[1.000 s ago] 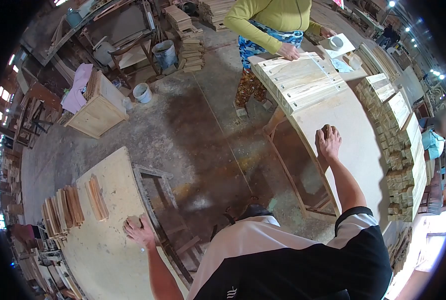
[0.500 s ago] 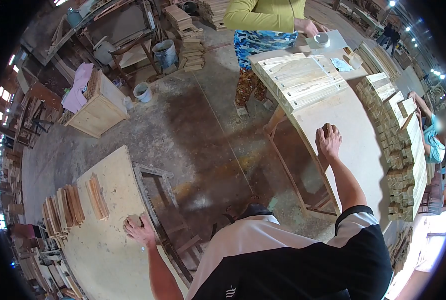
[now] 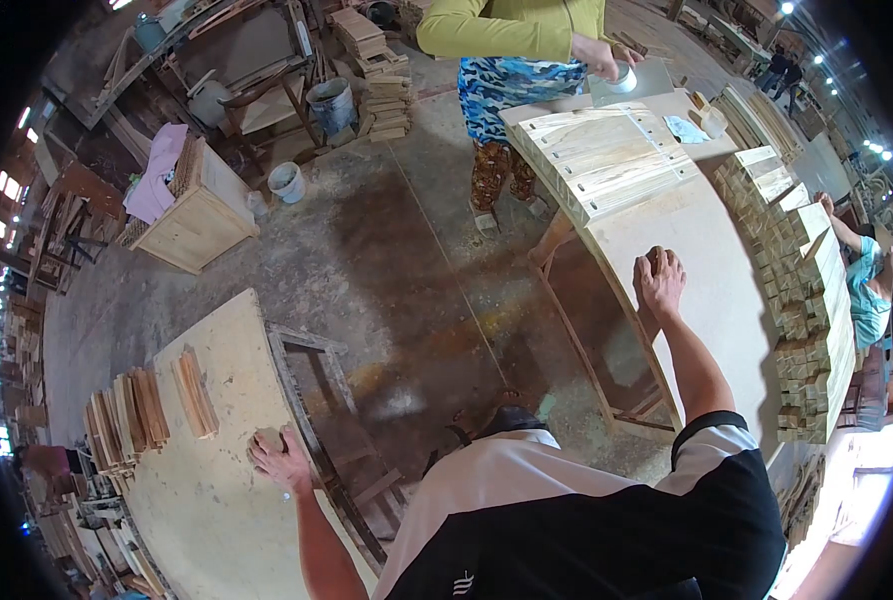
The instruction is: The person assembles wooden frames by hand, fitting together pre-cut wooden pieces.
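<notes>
My left hand rests on the pale left table close to its inner edge, fingers apart and nothing held. Just beyond it lie a few thin wooden strips, with a larger row of wooden slats farther left. On the right, my right hand leans on the bare board of the right table, fingers bent and slightly apart, with nothing visible in them. Ahead of it, several pale wooden pieces with dark slots lie side by side. A long stack of wooden blocks stands to its right.
Across the right table a person in a yellow top holds a white cup-like container over a flat sheet. Another person in light blue is at far right. A wooden crate and buckets stand on the floor.
The person in yellow has shifted left and tilted the white container, moving it left and lower. The person at far right has moved slightly. Both my hands stay in place.
</notes>
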### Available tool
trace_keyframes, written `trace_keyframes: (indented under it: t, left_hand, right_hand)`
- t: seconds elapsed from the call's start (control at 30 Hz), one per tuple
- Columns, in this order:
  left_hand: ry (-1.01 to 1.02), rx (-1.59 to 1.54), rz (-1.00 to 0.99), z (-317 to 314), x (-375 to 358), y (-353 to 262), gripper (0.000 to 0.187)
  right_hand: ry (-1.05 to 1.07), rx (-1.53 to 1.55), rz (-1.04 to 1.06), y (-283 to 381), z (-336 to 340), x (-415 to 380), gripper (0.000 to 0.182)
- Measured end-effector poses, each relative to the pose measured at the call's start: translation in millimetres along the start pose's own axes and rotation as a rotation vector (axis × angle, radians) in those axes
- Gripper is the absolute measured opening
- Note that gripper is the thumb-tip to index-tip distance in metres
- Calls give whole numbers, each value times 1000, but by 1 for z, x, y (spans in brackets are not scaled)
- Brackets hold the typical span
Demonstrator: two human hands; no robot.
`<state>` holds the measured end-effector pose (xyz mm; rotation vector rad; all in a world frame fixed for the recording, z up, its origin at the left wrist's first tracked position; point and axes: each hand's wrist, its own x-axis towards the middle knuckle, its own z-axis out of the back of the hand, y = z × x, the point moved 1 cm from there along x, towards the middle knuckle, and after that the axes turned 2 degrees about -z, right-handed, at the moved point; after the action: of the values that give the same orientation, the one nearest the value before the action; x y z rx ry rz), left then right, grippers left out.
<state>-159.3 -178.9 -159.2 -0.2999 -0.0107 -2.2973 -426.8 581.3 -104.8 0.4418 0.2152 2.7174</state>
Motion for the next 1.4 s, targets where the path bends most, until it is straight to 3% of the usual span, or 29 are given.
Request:
trace_keyframes:
  t: [1.4]
  left_hand:
    - [3, -20, -7, -5, 2, 4, 79]
  right_hand:
    - [-15, -25, 5, -4, -3, 0, 53]
